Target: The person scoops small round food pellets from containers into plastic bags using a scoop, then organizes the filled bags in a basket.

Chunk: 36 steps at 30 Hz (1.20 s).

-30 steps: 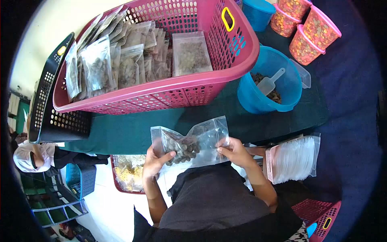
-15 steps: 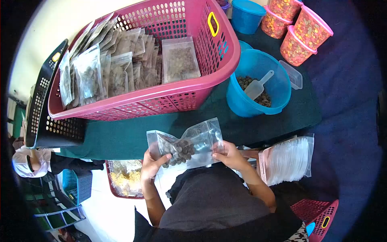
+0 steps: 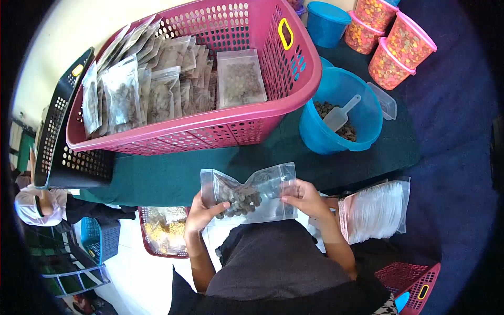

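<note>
A clear plastic bag (image 3: 247, 197) with small brown pieces in it is stretched sideways between my two hands, in front of my body. My left hand (image 3: 203, 214) grips its left end, thumb on the front, near the brown pieces. At the right end my right hand (image 3: 306, 199) pinches the emptier part between thumb and fingers. The bag's middle dips in a fold at the upper edge. Above it is a pink basket (image 3: 184, 126) packed with similar filled bags (image 3: 122, 94), one of them lying apart (image 3: 241, 79) at the right inside.
A blue bucket (image 3: 370, 126) holds brown pieces and a scoop (image 3: 341, 114). Tubs with pink lids (image 3: 391, 65) stand behind it. Flat plastic bags (image 3: 373, 210) are stacked at my right. A black basket (image 3: 55, 115) and a person in white (image 3: 47, 207) are at the left.
My hands and the bag have shifted slightly right and down in the view, and the bag lies more level. Both hands still hold it.
</note>
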Tool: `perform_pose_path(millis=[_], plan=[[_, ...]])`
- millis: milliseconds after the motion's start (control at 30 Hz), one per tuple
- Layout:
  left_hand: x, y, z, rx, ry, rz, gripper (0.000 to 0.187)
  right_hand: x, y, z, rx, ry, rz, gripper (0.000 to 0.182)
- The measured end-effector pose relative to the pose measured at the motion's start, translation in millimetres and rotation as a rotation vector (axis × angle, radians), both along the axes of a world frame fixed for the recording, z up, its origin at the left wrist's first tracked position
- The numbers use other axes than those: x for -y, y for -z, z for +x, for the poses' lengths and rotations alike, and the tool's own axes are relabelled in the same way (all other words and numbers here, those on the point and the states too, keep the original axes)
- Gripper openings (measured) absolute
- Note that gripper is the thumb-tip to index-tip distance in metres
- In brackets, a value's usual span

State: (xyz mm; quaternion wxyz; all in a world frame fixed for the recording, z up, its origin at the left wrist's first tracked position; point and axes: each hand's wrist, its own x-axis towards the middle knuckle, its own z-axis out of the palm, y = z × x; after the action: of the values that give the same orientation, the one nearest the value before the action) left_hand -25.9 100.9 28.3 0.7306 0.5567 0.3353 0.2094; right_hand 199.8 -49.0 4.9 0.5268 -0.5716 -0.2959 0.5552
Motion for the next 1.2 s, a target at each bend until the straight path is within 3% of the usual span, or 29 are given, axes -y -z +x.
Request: perform_pose_path(millis=[100,267,400,600,867,1067,1200], plan=[[-1.7,2.4,-2.7,-0.068,-0.012,-0.008,0.045,-2.2,0.7,-7.7,-0.025,0.081,-0.012,0.025],[-4.7,-9.7,1.1,-0.064,0.05,0.009,0.045,-0.8,1.8,-30.0,0.457,0.247,0.051,0.017],[-9.5,-12.5,-1.4,-0.089,0.081,0.051,0.044,4.9,11.6,-19.6,0.159,0.058,-0.005,0.022],[-7.6,-7.2,5.9,-0.086,0.176,0.012,0.046,10.5,14.0,-13.2,0.009,0.177,0.024,0.022],[1.7,-4.4,12.5,-0.072,0.156,-0.023,0.049,13.6,23.3,-16.0,0.089,0.265,0.006,0.015],[2.5,0.6,10.7,-0.087,0.165,-0.024,0.048,13.4,10.9,-2.6,0.097,0.138,-0.031,0.017],[7.1,0.6,13.9,-0.066,0.149,-0.008,0.047,6.1,5.6,3.4,0.147,0.246,0.01,0.015]])
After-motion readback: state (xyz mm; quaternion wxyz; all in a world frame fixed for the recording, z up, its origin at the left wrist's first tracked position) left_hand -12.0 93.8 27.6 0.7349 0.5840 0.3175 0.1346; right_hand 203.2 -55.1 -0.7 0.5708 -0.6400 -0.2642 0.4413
